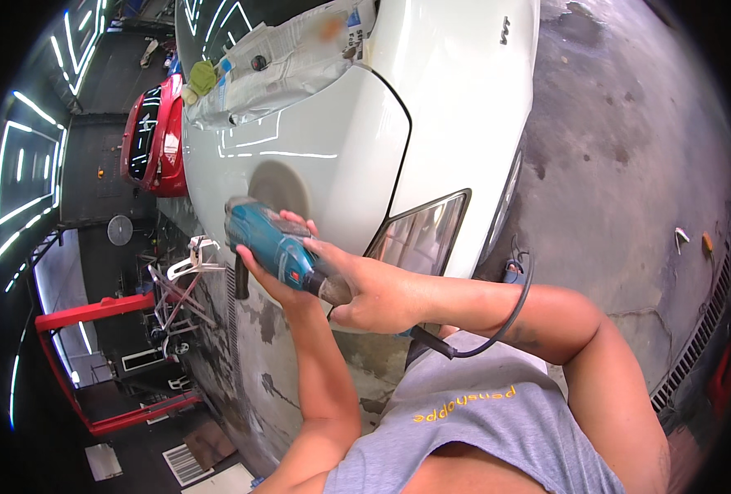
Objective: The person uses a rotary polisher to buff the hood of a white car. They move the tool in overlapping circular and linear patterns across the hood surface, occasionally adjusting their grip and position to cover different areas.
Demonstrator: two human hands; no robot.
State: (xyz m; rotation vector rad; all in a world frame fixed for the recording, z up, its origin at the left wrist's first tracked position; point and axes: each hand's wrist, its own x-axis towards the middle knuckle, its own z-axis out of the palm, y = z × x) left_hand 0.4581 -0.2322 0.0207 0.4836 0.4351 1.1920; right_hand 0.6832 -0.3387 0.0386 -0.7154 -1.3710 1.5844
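Observation:
A teal electric polisher [268, 243] is in both my hands, its round grey buffing pad [280, 186] against the glossy white car panel [345, 148]. The pad looks smeared by motion. My left hand [268, 280] is wrapped around the tool's head end, with some fingers hidden behind it. Around the dark rear grip closes my right hand [375, 290]. From the tool's back end a black power cord [509, 325] loops over my right forearm. A clear car lamp [423, 235] lies just beyond the right wrist.
Newspaper and plastic sheeting [279, 70] cover part of the car, with a green cloth [202, 78] on them. A red car [168, 140] stands at the far left. White metal stands [191, 262] and a red steel frame [94, 313] are left. A drain grate [695, 333] crosses the floor right.

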